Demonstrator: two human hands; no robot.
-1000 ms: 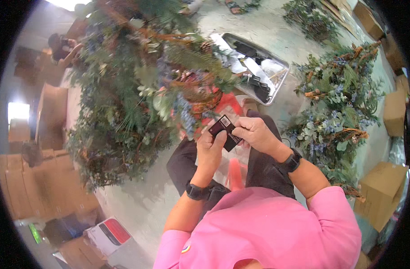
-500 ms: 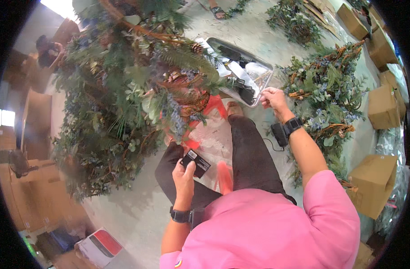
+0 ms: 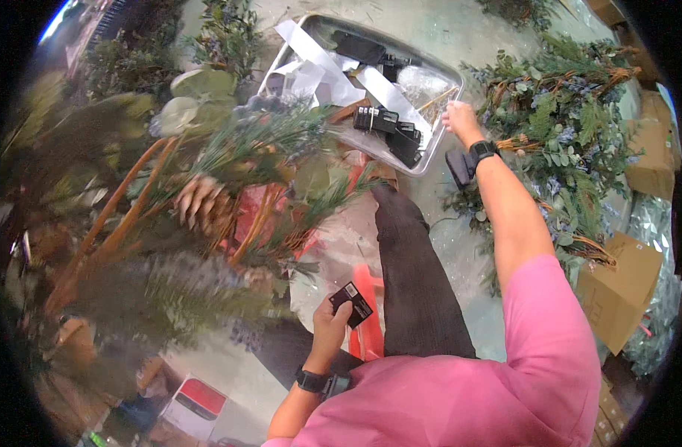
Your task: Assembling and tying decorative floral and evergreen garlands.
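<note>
I see my left hand (image 3: 330, 320) low in the view, its grip closed around a small black box (image 3: 351, 304) with a pale label on its face, held just above my lap beside a red stool edge (image 3: 367, 335). My right hand (image 3: 460, 119) is stretched far forward to the near right rim of a shallow metal tray (image 3: 430, 160) on the floor; the fingers curl at the rim, but I cannot tell whether they pinch anything, since the hand is small and turned away from me. A black watch sits on each wrist.

Inside the tray lie several more black boxes (image 3: 389, 123), stacked in a loose row near its front edge, with white paper strips (image 3: 318, 63) crossing over them and a clear plastic bag (image 3: 419, 78) toward the back right. Another dark flat pack (image 3: 359, 48) rests at the far end.

A large wreath (image 3: 207, 201) of pine sprigs, a pine cone and orange twigs fills the left half, close to my head. A second wreath (image 3: 564, 127) with blue berries lies right of the tray. Brown cardboard cartons (image 3: 616, 290) stand at the right edge, and a white case with a red lid (image 3: 195, 402) sits at lower left.
</note>
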